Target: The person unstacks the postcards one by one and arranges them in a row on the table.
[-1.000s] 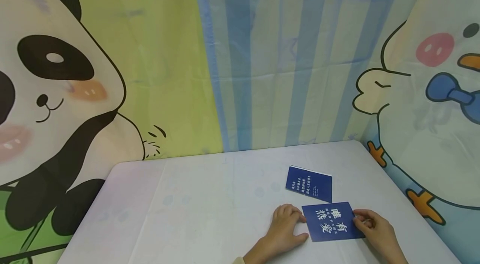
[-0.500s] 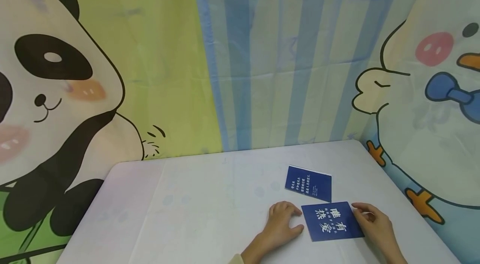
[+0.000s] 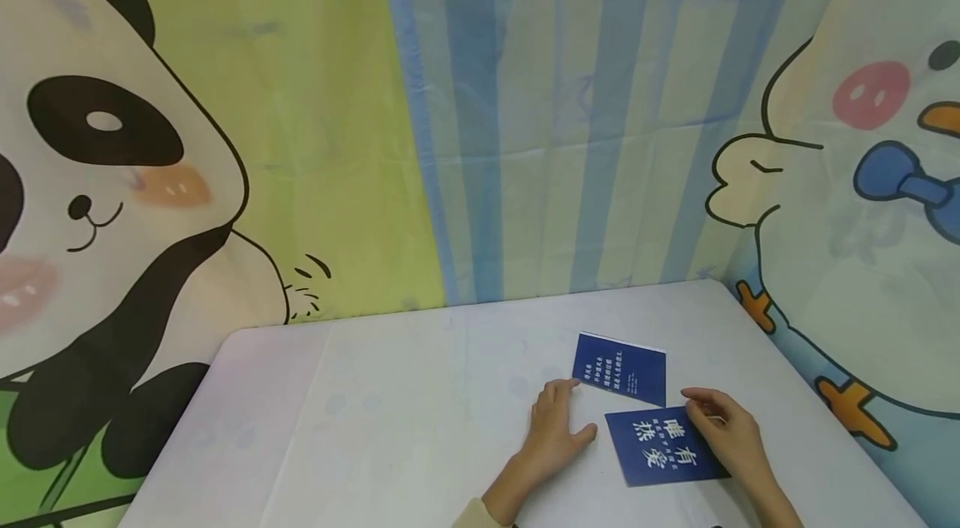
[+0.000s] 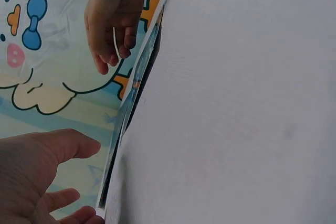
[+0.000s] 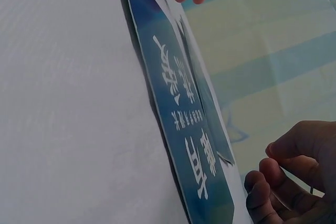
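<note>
near blue card (image 3: 662, 446) lying flat on white table (image 3: 390, 428) | right hand (image 3: 726, 430) seemingly pinching its right edge | left hand (image 3: 553, 428) resting spread beside it | lifting cleanly needs one edge raised

Left hand (image 3: 553, 428) off near booklet (image 3: 662, 446), fingertips reaching far booklet (image 3: 619, 368).

Head high; wrists grazing table (image 3: 420, 428)

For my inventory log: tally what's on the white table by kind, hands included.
Blue booklets: 2, near one, far one
Hands: 2, left hand, right hand
Total: 4
</note>
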### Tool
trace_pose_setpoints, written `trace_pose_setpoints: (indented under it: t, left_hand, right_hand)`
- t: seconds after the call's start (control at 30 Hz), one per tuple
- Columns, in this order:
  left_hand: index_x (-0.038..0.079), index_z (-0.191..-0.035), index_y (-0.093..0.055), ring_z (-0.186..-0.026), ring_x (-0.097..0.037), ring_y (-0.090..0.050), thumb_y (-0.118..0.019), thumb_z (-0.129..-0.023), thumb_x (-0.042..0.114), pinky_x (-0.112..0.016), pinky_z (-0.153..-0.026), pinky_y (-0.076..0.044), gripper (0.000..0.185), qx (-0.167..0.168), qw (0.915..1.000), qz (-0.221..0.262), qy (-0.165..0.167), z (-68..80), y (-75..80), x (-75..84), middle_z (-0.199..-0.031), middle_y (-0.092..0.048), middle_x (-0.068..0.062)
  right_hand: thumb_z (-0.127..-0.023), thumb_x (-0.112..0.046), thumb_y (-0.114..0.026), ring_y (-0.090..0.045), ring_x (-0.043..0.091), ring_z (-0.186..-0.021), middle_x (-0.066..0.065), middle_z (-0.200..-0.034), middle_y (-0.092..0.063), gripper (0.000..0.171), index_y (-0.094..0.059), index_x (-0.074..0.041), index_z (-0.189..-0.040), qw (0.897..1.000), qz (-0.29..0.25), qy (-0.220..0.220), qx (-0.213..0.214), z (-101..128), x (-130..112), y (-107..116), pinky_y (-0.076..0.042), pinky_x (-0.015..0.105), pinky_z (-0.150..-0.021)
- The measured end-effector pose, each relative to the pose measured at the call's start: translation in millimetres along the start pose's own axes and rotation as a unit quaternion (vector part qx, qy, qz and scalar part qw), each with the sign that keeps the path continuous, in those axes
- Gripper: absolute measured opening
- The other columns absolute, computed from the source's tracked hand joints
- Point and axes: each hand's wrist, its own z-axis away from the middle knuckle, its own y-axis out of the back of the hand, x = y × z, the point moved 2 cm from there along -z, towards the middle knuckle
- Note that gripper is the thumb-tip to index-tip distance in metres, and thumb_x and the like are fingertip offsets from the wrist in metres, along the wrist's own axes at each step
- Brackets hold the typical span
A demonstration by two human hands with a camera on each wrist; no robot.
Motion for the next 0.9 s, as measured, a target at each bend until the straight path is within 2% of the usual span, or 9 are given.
trace_pose_setpoints:
  t: [0.13,0.27,0.4,0.57,0.77,0.9]
  left_hand:
    - [0.007,-0.142,-0.041,-0.120,-0.027,-0.043,-0.071,-0.084,0.024,-0.043,-0.099,-0.037,0.067,0.017,0.9994,0.024,0.020,-12.5,1.7,-3.2,-0.132,-0.044,-0.011]
    - [0.005,-0.141,-0.042,-0.120,-0.027,-0.043,-0.070,-0.084,0.022,-0.040,-0.096,-0.035,0.065,0.035,0.9992,0.010,0.017,-23.8,3.2,-7.0,-0.130,-0.045,-0.012]
    - [0.005,-0.138,-0.047,-0.117,-0.027,-0.044,-0.069,-0.083,0.022,-0.039,-0.093,-0.035,0.062,0.047,0.9988,-0.003,0.010,-33.0,4.6,-10.4,-0.127,-0.047,-0.011]
    - [0.008,-0.135,-0.052,-0.112,-0.023,-0.045,-0.069,-0.083,0.020,-0.038,-0.094,-0.035,0.057,0.053,0.9986,-0.006,0.004,-41.9,2.8,-14.3,-0.123,-0.048,-0.008]
    - [0.007,-0.128,-0.061,-0.107,-0.021,-0.048,-0.070,-0.082,0.018,-0.034,-0.089,-0.037,0.049,0.086,0.9952,-0.039,-0.027,-42.3,-2.5,-17.6,-0.118,-0.053,-0.005]
    - [0.007,-0.123,-0.065,-0.106,-0.019,-0.048,-0.070,-0.081,0.017,-0.033,-0.089,-0.037,0.043,0.092,0.9940,-0.050,-0.032,-38.5,-6.2,-20.8,-0.118,-0.053,-0.003]
  right_hand:
    - [-0.091,-0.009,-0.064,-0.052,0.004,-0.083,0.019,-0.105,-0.065,0.026,-0.065,0.002,-0.114,1.000,-0.010,0.025,0.008,-5.7,-7.0,-5.7,-0.044,0.009,-0.065]
    - [-0.089,-0.007,-0.066,-0.052,0.008,-0.083,0.020,-0.105,-0.062,0.030,-0.064,0.004,-0.117,0.999,-0.025,0.034,0.015,-10.5,-12.1,-12.8,-0.042,0.008,-0.066]
    - [-0.089,-0.007,-0.064,-0.051,0.009,-0.083,0.019,-0.107,-0.058,0.035,-0.061,0.004,-0.123,0.999,-0.037,0.020,-0.001,-13.9,-14.3,-21.2,-0.044,0.010,-0.067]
    - [-0.089,-0.007,-0.062,-0.052,0.019,-0.088,0.023,-0.117,-0.050,0.043,-0.055,0.005,-0.129,0.999,-0.034,0.001,-0.033,-14.5,-14.7,-27.3,-0.045,0.011,-0.067]
    - [-0.089,-0.006,-0.062,-0.052,0.023,-0.086,0.031,-0.128,-0.036,0.049,-0.049,0.009,-0.134,0.998,-0.033,-0.013,-0.049,-14.7,-10.8,-28.6,-0.045,0.013,-0.064]
    - [-0.090,-0.006,-0.061,-0.051,0.021,-0.082,0.031,-0.126,-0.033,0.051,-0.046,0.013,-0.134,0.996,-0.032,-0.032,-0.072,-13.9,-7.1,-32.1,-0.044,0.015,-0.062]
